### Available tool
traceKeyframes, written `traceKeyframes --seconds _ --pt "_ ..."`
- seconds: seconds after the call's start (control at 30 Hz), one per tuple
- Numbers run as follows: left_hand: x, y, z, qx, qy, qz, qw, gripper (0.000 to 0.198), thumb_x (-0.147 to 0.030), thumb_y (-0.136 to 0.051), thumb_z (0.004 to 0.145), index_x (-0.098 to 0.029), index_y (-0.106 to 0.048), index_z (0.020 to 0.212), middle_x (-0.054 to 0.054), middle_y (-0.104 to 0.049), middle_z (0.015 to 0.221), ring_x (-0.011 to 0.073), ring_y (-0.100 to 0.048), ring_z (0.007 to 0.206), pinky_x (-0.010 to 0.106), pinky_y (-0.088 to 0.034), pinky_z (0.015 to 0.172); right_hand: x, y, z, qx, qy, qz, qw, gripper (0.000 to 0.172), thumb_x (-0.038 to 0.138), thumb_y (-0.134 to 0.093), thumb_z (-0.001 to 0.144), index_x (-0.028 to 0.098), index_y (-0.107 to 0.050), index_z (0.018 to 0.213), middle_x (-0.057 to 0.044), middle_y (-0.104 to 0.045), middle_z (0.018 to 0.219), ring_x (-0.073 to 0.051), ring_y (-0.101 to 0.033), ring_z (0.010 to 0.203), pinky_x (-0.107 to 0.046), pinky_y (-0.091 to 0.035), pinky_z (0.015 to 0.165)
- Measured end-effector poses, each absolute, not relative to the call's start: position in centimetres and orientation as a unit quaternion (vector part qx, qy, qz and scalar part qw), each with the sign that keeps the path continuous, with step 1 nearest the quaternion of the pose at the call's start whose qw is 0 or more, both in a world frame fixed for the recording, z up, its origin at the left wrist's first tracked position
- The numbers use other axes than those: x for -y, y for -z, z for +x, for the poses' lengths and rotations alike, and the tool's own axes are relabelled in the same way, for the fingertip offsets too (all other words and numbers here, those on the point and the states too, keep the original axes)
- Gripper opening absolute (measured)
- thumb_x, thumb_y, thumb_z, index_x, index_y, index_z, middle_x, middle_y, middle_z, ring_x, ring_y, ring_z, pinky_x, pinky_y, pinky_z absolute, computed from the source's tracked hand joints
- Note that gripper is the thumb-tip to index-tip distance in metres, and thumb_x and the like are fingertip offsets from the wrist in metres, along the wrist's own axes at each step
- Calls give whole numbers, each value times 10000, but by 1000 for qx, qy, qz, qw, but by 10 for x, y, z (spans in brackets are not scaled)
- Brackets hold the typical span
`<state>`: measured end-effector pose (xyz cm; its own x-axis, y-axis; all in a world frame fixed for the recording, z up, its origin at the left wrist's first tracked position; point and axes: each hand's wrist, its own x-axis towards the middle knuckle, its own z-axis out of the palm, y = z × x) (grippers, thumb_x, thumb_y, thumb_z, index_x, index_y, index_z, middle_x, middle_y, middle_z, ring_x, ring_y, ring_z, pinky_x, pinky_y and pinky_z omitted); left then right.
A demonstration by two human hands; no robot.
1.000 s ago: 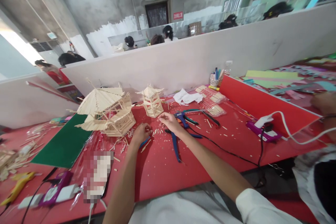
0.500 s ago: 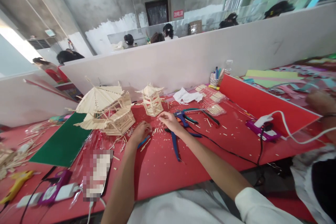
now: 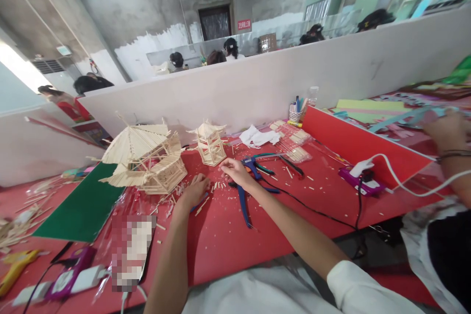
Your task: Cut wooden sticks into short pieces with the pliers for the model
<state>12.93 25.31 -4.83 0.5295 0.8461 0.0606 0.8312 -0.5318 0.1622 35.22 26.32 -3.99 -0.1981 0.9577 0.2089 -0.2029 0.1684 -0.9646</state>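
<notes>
My left hand (image 3: 194,190) lies on the red table (image 3: 228,235) among loose wooden stick pieces (image 3: 217,185), fingers curled, beside a large stick pavilion model (image 3: 145,157). A blue stick-like item (image 3: 198,201) shows under it; whether the fingers hold anything is unclear. My right hand (image 3: 235,171) hovers over the stick pieces, fingers bent as in a pinch, just in front of a small stick tower model (image 3: 209,143). Blue-handled pliers (image 3: 243,201) lie right beside my right wrist.
A green mat (image 3: 81,208), a purple power strip (image 3: 68,279) and a yellow glue gun (image 3: 16,262) lie at left. A blue glue gun (image 3: 257,167), a black cord (image 3: 312,211), stick packets (image 3: 298,144) and a pen cup (image 3: 297,110) are at right. Another person's arm (image 3: 451,152) works past a red divider (image 3: 360,142).
The camera view has shifted slightly, so everything sits a little lower and to the left. Both hands stay over the stick pieces, hardly moved.
</notes>
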Motion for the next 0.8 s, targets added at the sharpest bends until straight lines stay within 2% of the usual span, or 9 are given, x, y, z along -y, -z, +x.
traceKeyframes --seconds 0.17,0.3,0.4,0.47,0.57,0.7,0.8 --pt "-250 42 119 -484 -131 864 51 155 -164 -424 922 -183 -567 976 92 -526 1095 208 -521 969 351 -437 886 -257 30 352 554 -544 -363 515 188 343 -633 766 180 -601 854 -3 -637 766 -107 -576 567 -201 -435 477" --pt "-256 39 121 -478 -179 859 50 196 -169 -373 943 -175 -567 925 83 -576 943 206 -536 866 356 -446 839 -254 26 353 550 -549 -358 518 185 328 -640 757 182 -591 861 -14 -653 824 -108 -582 576 -211 -445 488" --pt "-260 44 123 -472 -188 859 68 196 -167 -395 932 -188 -579 995 83 -622 971 208 -571 899 343 -454 835 -255 27 353 553 -551 -348 519 180 329 -640 760 184 -586 852 -10 -656 813 -103 -571 554 -214 -450 494" --pt "-263 49 124 -464 -177 864 83 203 -160 -425 915 -195 -596 1019 87 -643 1015 211 -588 950 337 -455 860 -256 28 352 556 -551 -344 518 175 330 -641 763 187 -584 847 -7 -658 800 -99 -563 542 -214 -453 498" --pt "-265 50 121 -469 -148 867 82 198 -131 -446 891 -184 -630 940 94 -660 982 202 -596 935 321 -449 866 -257 29 352 562 -546 -338 522 174 330 -645 764 188 -584 844 -5 -655 792 -101 -568 547 -216 -459 502" --pt "-263 38 109 -557 -102 823 42 217 -42 -469 816 -172 -642 842 81 -680 887 179 -591 840 280 -435 801 -258 30 352 567 -541 -335 523 172 323 -639 765 182 -588 850 -11 -657 810 -101 -580 562 -212 -460 504" --pt "-259 29 101 -618 -65 783 11 224 -44 -505 795 -185 -664 865 79 -700 897 189 -599 867 277 -422 798 -258 29 352 566 -541 -343 519 173 320 -639 765 178 -588 850 -14 -662 811 -98 -581 562 -207 -460 508"
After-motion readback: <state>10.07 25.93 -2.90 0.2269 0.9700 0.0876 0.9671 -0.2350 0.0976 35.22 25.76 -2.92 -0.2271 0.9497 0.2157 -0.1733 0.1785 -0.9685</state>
